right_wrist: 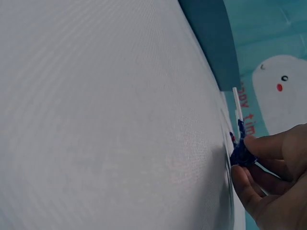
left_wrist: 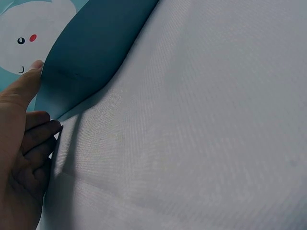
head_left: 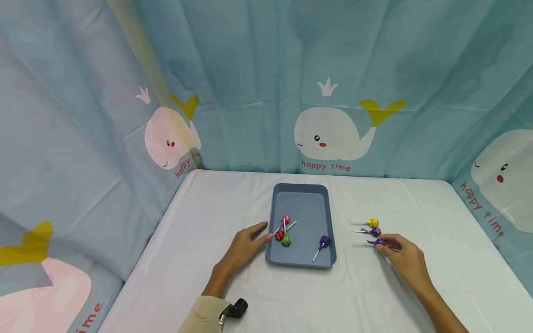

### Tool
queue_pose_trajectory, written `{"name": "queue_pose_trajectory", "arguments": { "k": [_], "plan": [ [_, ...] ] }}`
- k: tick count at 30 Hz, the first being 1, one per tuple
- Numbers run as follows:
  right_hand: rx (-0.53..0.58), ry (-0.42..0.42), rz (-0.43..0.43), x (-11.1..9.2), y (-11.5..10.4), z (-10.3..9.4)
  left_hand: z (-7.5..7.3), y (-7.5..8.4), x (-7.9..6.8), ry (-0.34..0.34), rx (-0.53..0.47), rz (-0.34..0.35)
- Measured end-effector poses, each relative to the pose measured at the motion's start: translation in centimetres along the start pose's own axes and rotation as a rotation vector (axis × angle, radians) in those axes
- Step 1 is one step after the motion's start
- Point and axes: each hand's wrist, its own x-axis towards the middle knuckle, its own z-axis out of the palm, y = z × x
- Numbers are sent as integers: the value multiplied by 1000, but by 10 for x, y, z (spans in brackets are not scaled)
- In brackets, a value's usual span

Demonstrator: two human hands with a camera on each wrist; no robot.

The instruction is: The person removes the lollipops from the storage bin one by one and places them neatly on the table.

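Note:
A grey-blue tray (head_left: 301,203) lies on the white cloth. Against its left side rests my left hand (head_left: 245,243), fingers loosely extended and thumb at the rim; the left wrist view shows the same hand (left_wrist: 26,143) beside the tray's outer wall (left_wrist: 91,52). To the right of the tray, my right hand (head_left: 405,263) pinches the wrapped head of a purple lollipop (head_left: 378,242) between thumb and fingers. Its white stick points left toward the tray. In the right wrist view the lollipop (right_wrist: 242,152) sits at the fingertips, close over the cloth.
Just beyond the pinched one lie a purple-and-red lollipop (head_left: 374,231) and a yellow lollipop (head_left: 372,222), sticks pointing left. Inside the tray are pink (head_left: 286,218), red (head_left: 280,235) and green (head_left: 286,240) lollipops at left, a purple lollipop (head_left: 324,241) at right. A whale-printed curtain (head_left: 250,92) surrounds the table.

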Motion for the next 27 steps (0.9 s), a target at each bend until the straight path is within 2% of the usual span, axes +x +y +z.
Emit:
{"name": "queue_pose_trajectory", "arguments": {
  "k": [13,27],
  "plan": [
    [-7,-39,4,4,4,-1,0,0,0,0,5,5],
    [-4,-45,23,4,4,0,1,0,0,7,8,9]
  ]
}}
